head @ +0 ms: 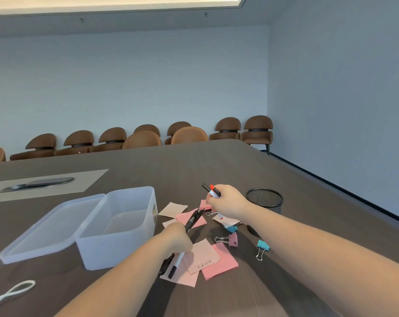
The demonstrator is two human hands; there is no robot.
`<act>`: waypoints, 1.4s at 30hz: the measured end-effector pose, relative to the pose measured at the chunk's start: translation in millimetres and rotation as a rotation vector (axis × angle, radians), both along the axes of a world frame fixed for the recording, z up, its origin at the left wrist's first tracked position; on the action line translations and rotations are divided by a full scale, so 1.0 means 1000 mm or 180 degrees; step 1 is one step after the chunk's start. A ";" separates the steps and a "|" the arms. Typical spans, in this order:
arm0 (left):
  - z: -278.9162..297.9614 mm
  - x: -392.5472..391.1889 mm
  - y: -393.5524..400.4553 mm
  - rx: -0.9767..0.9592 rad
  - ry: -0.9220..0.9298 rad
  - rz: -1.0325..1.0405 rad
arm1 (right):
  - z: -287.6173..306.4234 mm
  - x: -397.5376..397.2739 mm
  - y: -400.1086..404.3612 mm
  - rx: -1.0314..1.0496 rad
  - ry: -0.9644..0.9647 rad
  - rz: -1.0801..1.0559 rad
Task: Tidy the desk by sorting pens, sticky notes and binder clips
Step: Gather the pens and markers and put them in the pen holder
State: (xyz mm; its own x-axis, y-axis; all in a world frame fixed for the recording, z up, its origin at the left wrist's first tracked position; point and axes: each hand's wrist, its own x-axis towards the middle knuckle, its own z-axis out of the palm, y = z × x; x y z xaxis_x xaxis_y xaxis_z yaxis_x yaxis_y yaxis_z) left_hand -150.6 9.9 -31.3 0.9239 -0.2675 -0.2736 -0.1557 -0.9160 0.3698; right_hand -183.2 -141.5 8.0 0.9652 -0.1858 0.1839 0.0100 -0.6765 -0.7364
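Observation:
My left hand (176, 236) grips a bundle of pens (194, 219), their black ends sticking out above and below the fist. My right hand (226, 203) holds two pens (213, 192), one white with a red cap and one black, just left of the black mesh pen cup (264, 199). Pink and pale sticky notes (221, 261) lie scattered under and between my hands. A pink binder clip (231, 239) and a blue binder clip (262, 248) lie on the table near my right forearm; another blue clip (231, 228) sits partly hidden under my wrist.
An open translucent plastic box (116, 227) with its lid (47, 232) flipped out to the left stands left of the notes. A white looped cord (13, 291) lies at the near left. A grey mat with a dark cover plate (40, 183) sits farther back. Brown chairs line the far edge.

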 end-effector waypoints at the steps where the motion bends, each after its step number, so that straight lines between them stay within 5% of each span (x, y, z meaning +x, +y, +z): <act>1: 0.000 0.001 0.000 -0.0110 -0.0104 -0.0002 | 0.001 0.000 0.000 0.0005 0.0001 -0.0015; 8: 0.022 0.008 -0.007 -0.1860 -0.0984 0.0480 | -0.001 0.009 0.003 0.0478 -0.0171 -0.0217; 15: 0.017 0.006 -0.013 -0.3024 -0.1037 0.0798 | -0.027 0.006 0.012 0.1284 -0.0365 -0.0414; 32: -0.026 0.021 -0.014 -0.2709 -0.0749 0.0521 | -0.064 0.019 0.017 0.1343 0.0083 -0.0284; 42: 0.058 0.032 -0.065 -0.3386 -0.0712 0.0410 | 0.028 0.023 -0.044 0.1778 -0.0648 -0.0254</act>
